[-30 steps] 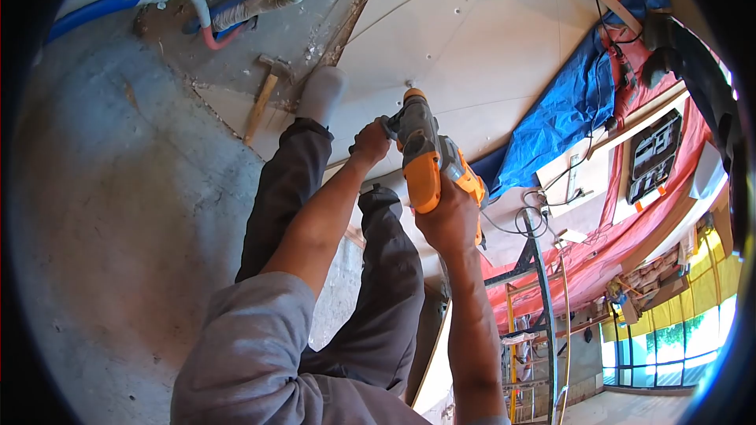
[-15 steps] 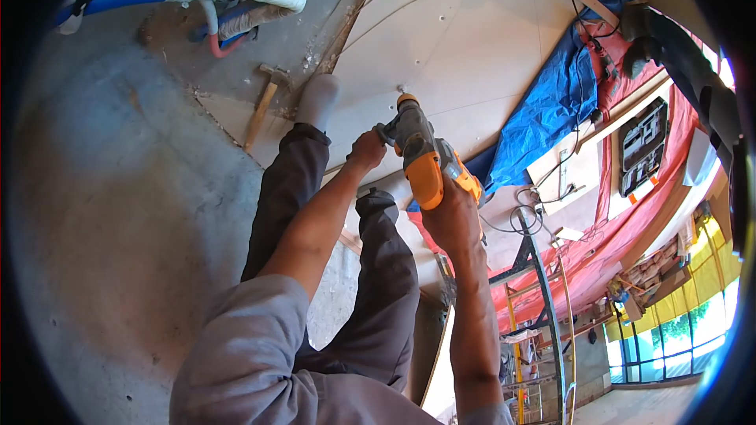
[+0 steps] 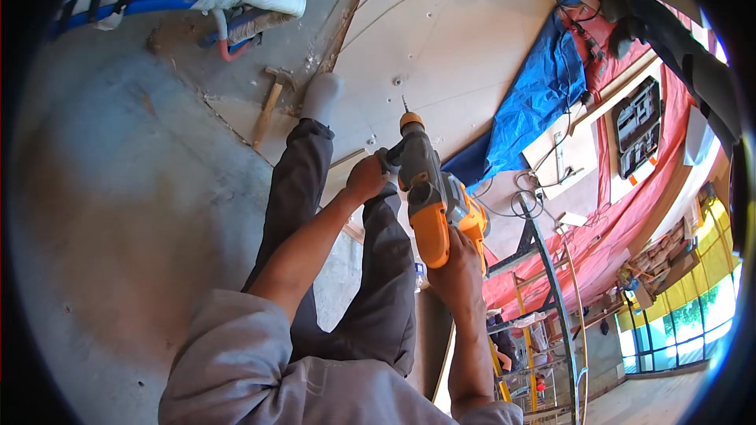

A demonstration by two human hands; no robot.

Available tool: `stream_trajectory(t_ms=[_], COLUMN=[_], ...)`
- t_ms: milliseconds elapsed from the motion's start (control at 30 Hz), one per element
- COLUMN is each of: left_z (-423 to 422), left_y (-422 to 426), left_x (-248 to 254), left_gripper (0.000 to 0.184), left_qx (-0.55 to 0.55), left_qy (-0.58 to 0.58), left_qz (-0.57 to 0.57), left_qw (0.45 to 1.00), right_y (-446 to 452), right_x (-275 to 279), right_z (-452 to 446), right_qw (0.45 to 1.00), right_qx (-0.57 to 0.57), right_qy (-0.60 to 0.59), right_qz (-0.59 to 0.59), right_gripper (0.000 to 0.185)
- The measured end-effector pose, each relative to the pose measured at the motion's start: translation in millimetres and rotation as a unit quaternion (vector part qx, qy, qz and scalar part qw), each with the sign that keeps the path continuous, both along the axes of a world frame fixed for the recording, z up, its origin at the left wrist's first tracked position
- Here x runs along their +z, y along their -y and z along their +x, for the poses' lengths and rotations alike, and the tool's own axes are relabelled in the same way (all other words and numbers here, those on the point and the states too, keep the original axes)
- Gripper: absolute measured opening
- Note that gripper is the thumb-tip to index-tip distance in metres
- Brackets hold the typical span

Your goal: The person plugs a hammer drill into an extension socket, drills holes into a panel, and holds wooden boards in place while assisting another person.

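While the left hand (image 3: 367, 179) grips the side handle (image 3: 392, 156) and the right hand (image 3: 458, 274) clasps the drill (image 3: 421, 164) by its rear, the bit (image 3: 405, 103) aims at the pale board (image 3: 465, 39), near one foot (image 3: 321, 99); a slackened grip could let it skid.

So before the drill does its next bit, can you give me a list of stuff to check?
1. Left hand gripping the side handle: ok.
2. Right hand holding the rear of the drill: ok.
3. Drill bit free of the pale board: ok, its tip shows and looks apart.
4. Foot not touching the bit: ok.
5. Gloves on: not ok, both hands are bare.
6. Finger off the trigger: cannot tell, hidden.
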State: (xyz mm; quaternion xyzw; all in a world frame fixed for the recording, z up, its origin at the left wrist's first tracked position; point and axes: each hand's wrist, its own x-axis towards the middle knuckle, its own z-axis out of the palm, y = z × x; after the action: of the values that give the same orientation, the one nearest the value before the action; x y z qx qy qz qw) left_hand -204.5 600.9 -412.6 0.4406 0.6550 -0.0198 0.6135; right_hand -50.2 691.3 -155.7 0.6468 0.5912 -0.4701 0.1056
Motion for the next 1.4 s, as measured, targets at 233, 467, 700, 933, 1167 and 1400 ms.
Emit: stream_trajectory(t_ms=[233, 467, 700, 933, 1167, 1400], left_z=[-36.4, -51.8, -34.6, -18.8, 5.5, 20.6], left_y=[-5.7, -27.2, -66.7, -125.4, -168.1, -200.4], left_x=[56.8, 120.1, 147.1, 115.2, 70.9, 45.6], left_gripper=[0.034, 0.035, 0.037, 0.032, 0.030, 0.031], left_qx=[-0.039, -0.081, -0.112, -0.097, -0.031, 0.025], left_qy=[0.073, 0.090, 0.042, -0.061, -0.095, -0.077], left_qz=[-0.017, -0.043, -0.026, 0.069, 0.059, 0.015], left_qw=[0.996, 0.992, 0.993, 0.991, 0.993, 0.997], right_y=[26.1, 22.3, -3.4, -47.3, -103.1, -152.1], right_x=[63.1, 125.1, 166.1, 120.4, 52.0, 9.6], right_z=[12.4, -1.1, -4.8, 17.4, 51.4, 68.1], right_qw=[0.996, 0.993, 0.995, 0.990, 0.995, 0.994], right_qx=[-0.066, -0.100, -0.102, -0.129, -0.038, -0.039], right_qy=[-0.029, -0.014, -0.003, -0.042, -0.078, -0.103], right_qz=[-0.046, -0.061, -0.008, 0.027, 0.040, 0.027], right_gripper=[0.041, 0.041, 0.044, 0.041, 0.046, 0.042])
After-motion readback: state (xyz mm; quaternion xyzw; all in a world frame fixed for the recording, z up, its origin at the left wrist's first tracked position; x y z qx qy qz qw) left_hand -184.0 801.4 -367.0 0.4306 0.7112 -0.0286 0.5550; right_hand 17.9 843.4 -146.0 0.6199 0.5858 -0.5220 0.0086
